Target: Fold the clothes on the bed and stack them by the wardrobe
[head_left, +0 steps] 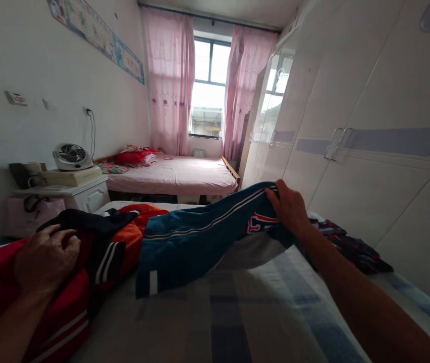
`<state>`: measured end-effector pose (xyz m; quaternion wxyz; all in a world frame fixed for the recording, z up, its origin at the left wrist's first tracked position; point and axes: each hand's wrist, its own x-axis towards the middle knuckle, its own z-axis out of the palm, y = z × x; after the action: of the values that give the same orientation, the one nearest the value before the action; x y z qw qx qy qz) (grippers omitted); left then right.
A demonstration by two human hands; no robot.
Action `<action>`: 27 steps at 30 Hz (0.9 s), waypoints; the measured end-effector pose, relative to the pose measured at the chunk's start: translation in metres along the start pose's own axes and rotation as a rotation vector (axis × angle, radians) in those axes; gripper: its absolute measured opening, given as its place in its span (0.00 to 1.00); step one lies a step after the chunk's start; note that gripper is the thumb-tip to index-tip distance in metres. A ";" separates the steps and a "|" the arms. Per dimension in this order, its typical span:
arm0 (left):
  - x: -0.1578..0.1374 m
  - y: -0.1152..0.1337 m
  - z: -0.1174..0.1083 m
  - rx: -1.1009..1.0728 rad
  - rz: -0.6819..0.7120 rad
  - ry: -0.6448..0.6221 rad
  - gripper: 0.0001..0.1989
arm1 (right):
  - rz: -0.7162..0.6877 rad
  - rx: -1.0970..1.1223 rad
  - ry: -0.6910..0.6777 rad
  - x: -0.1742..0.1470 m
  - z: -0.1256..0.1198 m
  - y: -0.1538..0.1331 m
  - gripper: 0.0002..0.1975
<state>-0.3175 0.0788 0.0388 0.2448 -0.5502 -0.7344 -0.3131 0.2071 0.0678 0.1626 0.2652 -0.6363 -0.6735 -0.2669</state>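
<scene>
A teal garment (pixel 196 232) with a white-edged side stripe, red and white lettering and a grey underside stretches across the middle of the bed. Its right end is raised, pinched in my right hand (pixel 290 206), while the left end hangs against an orange garment (pixel 129 232). My left hand (pixel 50 254) rests on a red jacket (pixel 63 302) with white-striped trim; its fingers are bent into the fabric and their tips are hidden. Beyond those fingers lies a dark navy piece of clothing (pixel 99 220).
A checked sheet (pixel 264 307) covers the bed under the clothes. More dark clothing (pixel 351 247) is heaped at the right, by the white wardrobe (pixel 385 181). A small fan (pixel 71 156) stands on a cabinet at the left. Behind is a pink-covered bed (pixel 184 174).
</scene>
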 end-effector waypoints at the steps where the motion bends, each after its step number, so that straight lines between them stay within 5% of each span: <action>1: 0.000 0.003 -0.002 0.001 0.002 0.029 0.12 | 0.013 -0.006 -0.027 -0.011 0.009 0.000 0.15; 4: 0.000 0.021 -0.016 -0.054 0.080 0.123 0.13 | -0.049 0.037 -0.206 -0.044 0.031 0.000 0.14; 7: -0.011 0.062 -0.033 -0.209 0.295 0.121 0.14 | 0.015 0.105 -0.243 -0.070 0.043 -0.002 0.14; 14: -0.095 0.198 -0.035 -0.475 0.767 -0.370 0.20 | 0.217 0.456 -0.160 -0.108 0.046 0.015 0.17; 19: -0.119 0.255 -0.026 -0.495 0.728 -0.535 0.25 | 0.489 0.506 0.031 -0.145 0.076 0.056 0.19; 22: -0.118 0.274 -0.020 -0.492 0.674 -0.527 0.16 | 0.595 0.538 0.049 -0.163 0.095 0.075 0.21; 24: -0.107 0.280 -0.019 -0.500 0.632 -0.535 0.08 | 0.638 0.547 0.046 -0.169 0.104 0.082 0.22; 27: -0.063 0.274 -0.028 -0.545 0.508 -0.524 0.11 | 0.671 0.544 0.034 -0.172 0.111 0.084 0.22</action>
<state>-0.0361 0.0721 0.0657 -0.0337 -0.8179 -0.5042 -0.2752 0.2979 0.0264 -0.0347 0.5063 -0.7224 -0.4707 0.0111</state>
